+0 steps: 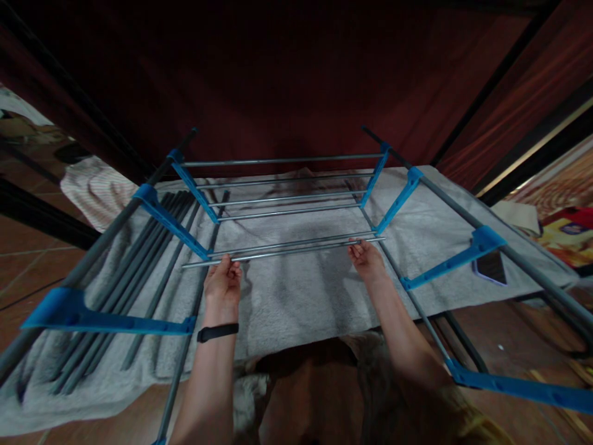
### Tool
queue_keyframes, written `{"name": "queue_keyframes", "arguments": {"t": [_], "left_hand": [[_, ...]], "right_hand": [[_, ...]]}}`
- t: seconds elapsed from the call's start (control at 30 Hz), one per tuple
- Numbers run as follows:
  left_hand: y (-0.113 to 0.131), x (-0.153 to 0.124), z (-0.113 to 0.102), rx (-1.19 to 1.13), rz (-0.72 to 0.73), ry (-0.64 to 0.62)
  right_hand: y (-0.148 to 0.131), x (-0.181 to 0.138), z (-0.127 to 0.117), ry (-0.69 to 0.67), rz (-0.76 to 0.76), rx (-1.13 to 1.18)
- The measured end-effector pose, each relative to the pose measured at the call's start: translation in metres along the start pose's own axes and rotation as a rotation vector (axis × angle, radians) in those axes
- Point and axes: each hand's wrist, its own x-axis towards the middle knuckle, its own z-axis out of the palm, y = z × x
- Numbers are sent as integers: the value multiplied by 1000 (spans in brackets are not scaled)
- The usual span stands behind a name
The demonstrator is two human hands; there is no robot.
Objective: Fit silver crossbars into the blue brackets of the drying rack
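Note:
A thin metal rod (287, 251) spans between my two hands, lying nearly level. My left hand (223, 281), with a black band on the wrist, pinches it near its left end, and that end sticks out past my fingers. Towards the other end, my right hand (365, 258) has its fingers closed on the rod. Just behind it, another crossbar (296, 240) runs between a left blue bracket (173, 222) and a right blue bracket (396, 203). Farther back, several crossbars (282, 199) join the rear blue brackets. The brackets sit on long grey side poles (445, 194).
Several loose grey tubes (134, 290) lie on the grey cloth (296, 303) at left. A phone (491, 269) rests on the cloth at right, under a blue bracket (454, 256). Dark red fabric (287, 80) hangs behind the frame. A yellow and red packet (567, 238) is at far right.

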Motion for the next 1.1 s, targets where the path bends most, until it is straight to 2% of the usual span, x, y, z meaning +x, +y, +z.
{"name": "queue_keyframes", "arguments": {"t": [0.33,0.67,1.1], "left_hand": [[3,0,0,-13,26,55],[-6,-2,2,62,-108,-96],[-19,-5,5,131,-155,-166]], "right_hand": [[-4,6,-3,36,-47,-12],[5,5,-3,-5,-93,-17],[20,-2,4,-70,-15,-44]]}}
